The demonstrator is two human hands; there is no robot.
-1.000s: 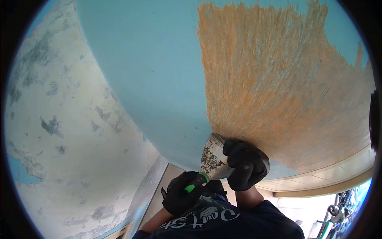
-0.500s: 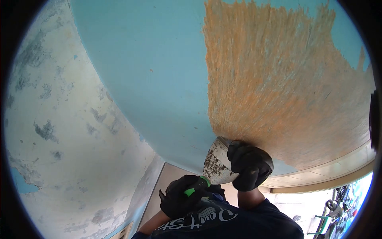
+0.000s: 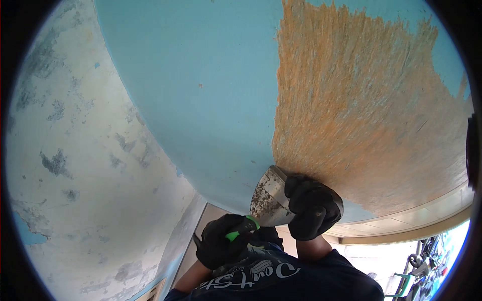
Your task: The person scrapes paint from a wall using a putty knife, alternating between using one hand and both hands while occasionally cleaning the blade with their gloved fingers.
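Observation:
A broad paint scraper point(image 3: 268, 200) has a metal blade specked with dark grime and a green handle. My left hand point(image 3: 223, 241), in a black glove, is closed around that handle at the lower middle. Gloved in black too, my right hand point(image 3: 314, 206) grips the blade from the right, its fingers folded over the metal and hiding part of it. The blade's upper corner meets the pale blue wall point(image 3: 201, 115) at the lower left border of a rough orange-brown patch point(image 3: 351, 95).
On the left stands a whitish wall point(image 3: 85, 150) with grey stains and peeling spots, meeting the blue one at a corner. A tiled ledge point(image 3: 411, 213) curves along the lower right. Beyond it are a green-framed object point(image 3: 404, 285) and parked motorbikes point(image 3: 427, 261).
The scraper and both hands have shifted slightly left and up in view, while the walls have slid a little right. Both hands keep their hold.

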